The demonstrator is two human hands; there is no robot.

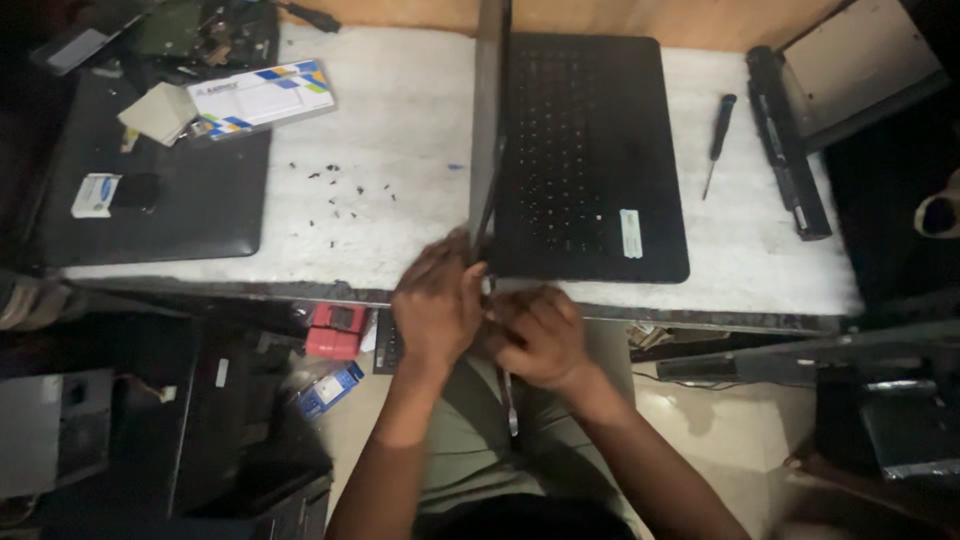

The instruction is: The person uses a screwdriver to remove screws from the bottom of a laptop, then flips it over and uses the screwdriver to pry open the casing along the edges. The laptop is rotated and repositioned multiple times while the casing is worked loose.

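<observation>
laptop (590, 160): matt black plastic
worktop (400, 120): pale, speckled, stone-like, smooth
screwdriver (716, 140): black plastic handle, thin metal shaft
box (260, 97): glossy printed cardboard

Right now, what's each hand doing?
Left hand: closed on the corner of the open black laptop.
Right hand: closed around a thin tool.

Black laptop (590, 160), lying open on the white worktop with keyboard half flat, dark keys facing up, a small pale sticker on the palm rest near the front right. Screen half (489, 120) raised upright along the left side of the base — seen edge-on, thin and grey. Near corner at the table's front edge, clasped by left hand (437, 300) and right hand (537, 335). Slim metal tool (509, 400) — pale, narrow, pointing down from under the right hand toward the lap.
</observation>
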